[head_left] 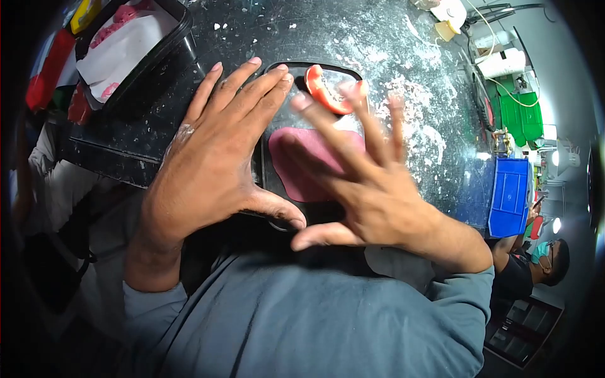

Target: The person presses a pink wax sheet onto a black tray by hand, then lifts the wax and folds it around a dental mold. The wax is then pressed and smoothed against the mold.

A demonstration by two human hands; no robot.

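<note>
My left hand (214, 151) lies palm down along the left side of a dark shallow tray (271, 195), its fingers stretched out and its thumb spread toward the tray's near edge. Nothing shows in its grip. My right hand (384, 198) hovers over the tray with fingers spread, the fingertips smeared by motion. Beneath it is a flat pink slab (293, 184) with rounded corners, partly covered by the fingers. Beyond the slab, a glossy red curved piece (320, 93) with a pale inner side lies on the tray; my right fingertips overlap it in view, and contact cannot be made out.
White powder and crumbs are scattered over the dark worktop (353, 31). At the upper left stands a black bin (184, 28) holding white sheeting and pink material. Blue (509, 195) and green (523, 113) crates line the right side. A masked person (529, 264) is at the far right.
</note>
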